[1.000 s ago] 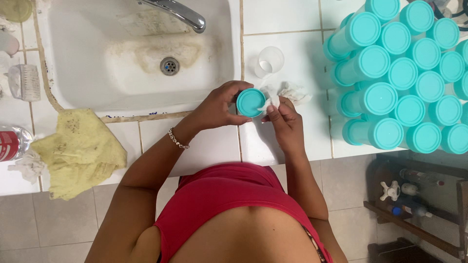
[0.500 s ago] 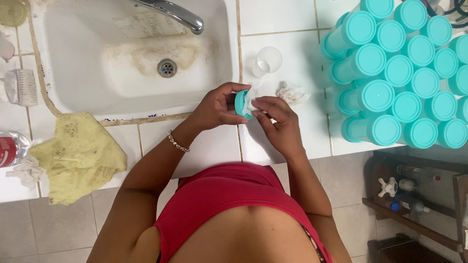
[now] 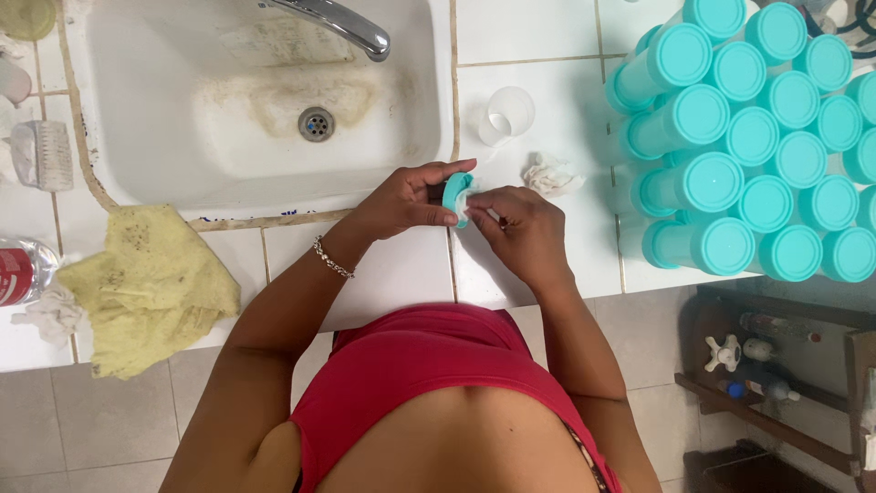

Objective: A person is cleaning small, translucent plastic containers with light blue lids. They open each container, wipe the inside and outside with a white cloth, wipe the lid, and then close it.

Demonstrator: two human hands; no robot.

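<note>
**Teal cap held over the tiled bench, one among many**

The person stands at a white tiled bench (image 3: 401, 274) beside a stained sink (image 3: 182, 173). The left hand (image 3: 406, 199) holds a small teal cap (image 3: 455, 195) on edge, thumb above and fingers curled closed around its rim. The right hand (image 3: 520, 228) meets it from the other side, its fingers (image 3: 484, 212) pinched onto something pale and thin at the cap's open face; it looks like a bit of tissue or a liner, but it is too small to tell. The cap sits between both hands, above the bench and just in front of the sink's near edge.

Judged from how things lie, the work is well along but not finished. To the right stands a dense cluster of capped teal containers (image 3: 757, 146), all closed, some lying on their sides. One clear uncapped cup (image 3: 507, 115) stands alone near the sink's corner, and a crumpled white wad (image 3: 550, 173) lies just beside the hands. The cap in hand is not yet on anything.

The cap is round, shallow and smooth, the same bright teal as the others, with a paler inside showing toward the right hand. A yellow cloth (image 3: 146, 283) lies on the bench at the left, well apart from the hands.
</note>
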